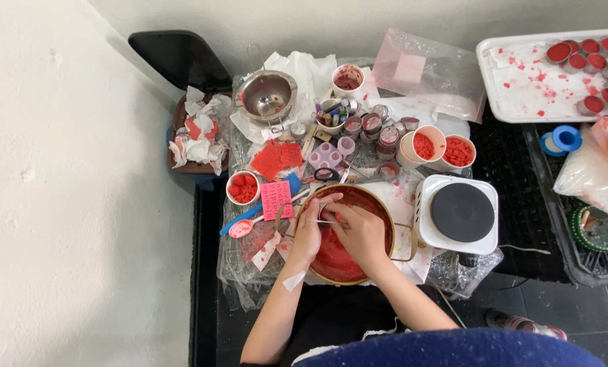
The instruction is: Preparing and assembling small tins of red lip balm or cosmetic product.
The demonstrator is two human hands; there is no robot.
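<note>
Over a round pan (pixel 379 204) of red wax at the table's (pixel 239 272) front edge, the left hand (pixel 309 231) and right hand (pixel 362 231) each pinched an end of a thin stick (pixel 326 221). An electric hotplate (pixel 459 214) sat just right of the pan, cups of red pellets (pixel 440 151) behind.

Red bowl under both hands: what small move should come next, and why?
Probably ease the thin stick down to the red material in the round bowl. Both the left hand and right hand hover over the bowl, pinching the stick level between them, so its end is not yet in the red.
</note>
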